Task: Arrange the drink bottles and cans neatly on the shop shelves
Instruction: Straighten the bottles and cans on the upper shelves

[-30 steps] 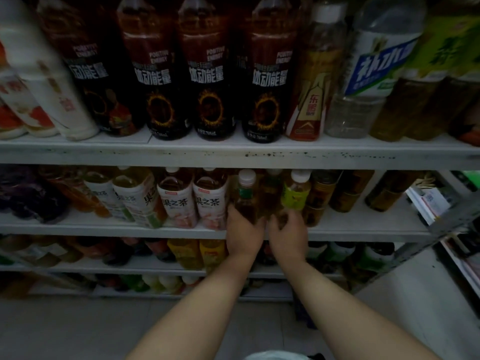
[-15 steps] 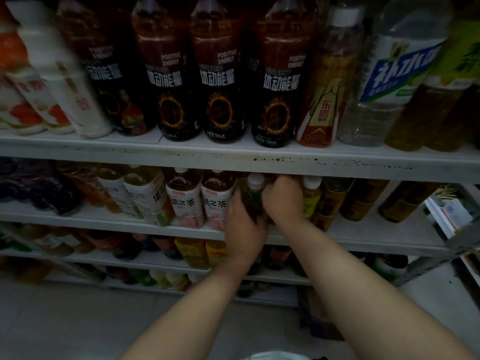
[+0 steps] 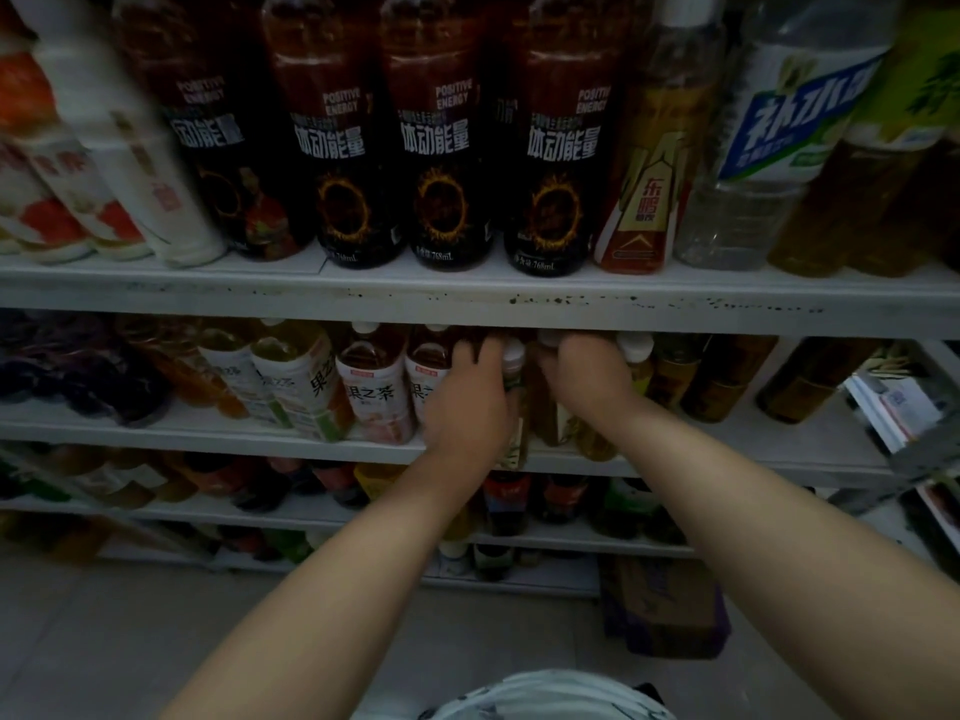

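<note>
Both my hands reach into the second shelf (image 3: 727, 454) from the top. My left hand (image 3: 470, 402) wraps a white-capped tea bottle with a green label (image 3: 515, 387) from its left side. My right hand (image 3: 584, 371) is closed over the top of an amber tea bottle (image 3: 550, 423) right beside it. A yellow-labelled bottle (image 3: 636, 366) stands just right of my right hand. Two pink-labelled fruit tea bottles (image 3: 371, 392) stand left of my left hand.
The top shelf (image 3: 467, 298) carries tall dark energy drink bottles (image 3: 441, 148), white bottles at the left and a water bottle (image 3: 769, 137) at the right. Brown bottles (image 3: 722, 376) stand further right on the second shelf. Lower shelves hold more drinks. A carton (image 3: 665, 610) sits on the floor.
Both hands rose from the bottles' bases at the shelf edge to their upper parts and pushed deeper under the top shelf. The camera moved closer.
</note>
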### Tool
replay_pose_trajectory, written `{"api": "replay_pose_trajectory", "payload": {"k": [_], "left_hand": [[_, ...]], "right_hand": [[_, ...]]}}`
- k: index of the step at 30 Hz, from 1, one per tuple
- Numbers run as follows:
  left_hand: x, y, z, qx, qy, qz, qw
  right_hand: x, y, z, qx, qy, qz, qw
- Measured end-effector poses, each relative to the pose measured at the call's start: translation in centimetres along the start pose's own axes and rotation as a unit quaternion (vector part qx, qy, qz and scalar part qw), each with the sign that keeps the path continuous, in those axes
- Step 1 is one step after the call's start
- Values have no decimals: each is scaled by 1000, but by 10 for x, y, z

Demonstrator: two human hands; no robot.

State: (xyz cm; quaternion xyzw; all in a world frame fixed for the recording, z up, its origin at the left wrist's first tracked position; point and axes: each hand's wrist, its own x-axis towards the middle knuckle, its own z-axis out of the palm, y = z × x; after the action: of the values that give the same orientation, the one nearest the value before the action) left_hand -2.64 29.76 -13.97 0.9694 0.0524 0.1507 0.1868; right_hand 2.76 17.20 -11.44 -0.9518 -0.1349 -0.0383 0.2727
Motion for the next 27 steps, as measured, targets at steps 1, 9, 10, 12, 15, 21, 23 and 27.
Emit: {"api": "replay_pose_trajectory", "payload": {"k": [1,9,10,12,15,21,23,27], "left_hand": [[1,0,-1,13,10,7,1000],[12,-5,-6,12,-33,31,999],[13,-4,-7,6,-31,31,999],[16,-3,-7,-5,-31,25,999],[22,-3,-6,-3,-32,23,999],[27,-3,2,-14,-9,38,999],[29,-2,3,-13,-6,37,999],[27,3,3,-15,-5,25,1000]], "right_hand": [[0,0,-1,20,2,6,1000],[3,2,-1,30,-23,64,997],[3,2,-1,41,-16,69,997],[1,0,-2,87,6,71,994],[-1,-3,-3,150,23,84,985],[-1,-3,-4,169,4,89,982],[-3,-1,-3,151,15,73,986],[-9,6,4,93,70,46,992]]}}
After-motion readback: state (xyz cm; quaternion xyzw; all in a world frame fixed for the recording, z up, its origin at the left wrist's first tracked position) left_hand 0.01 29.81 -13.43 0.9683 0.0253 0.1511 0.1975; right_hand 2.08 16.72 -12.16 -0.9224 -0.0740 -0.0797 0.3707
